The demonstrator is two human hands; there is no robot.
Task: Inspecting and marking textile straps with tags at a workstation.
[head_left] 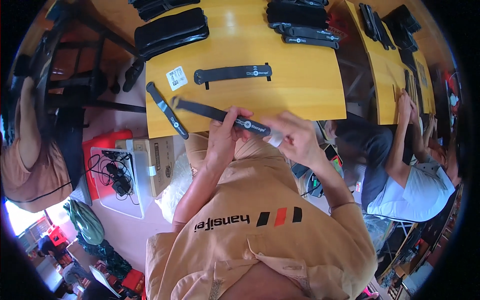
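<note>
My left hand [224,137] is closed around a black strap [205,111] with white print, its thumb on top. The strap slants above the table's near edge, with a loop at its far left end. At its near right end is my right hand [296,140], blurred by motion, its fingers bent around a small whitish piece [275,138]. Whether that piece is fixed to the strap I cannot tell. Beyond lies another printed strap [233,73], flat across two short black marks. A third strap [167,111], with a shiny patch, lies at the table's left edge.
On the yellow table [305,100] are a white sticker [176,78] and stacks of black straps [170,32] [305,25]. A clear bin of black cables [120,182] and a cardboard box [159,165] stand at lower left. People sit at left and right [415,185].
</note>
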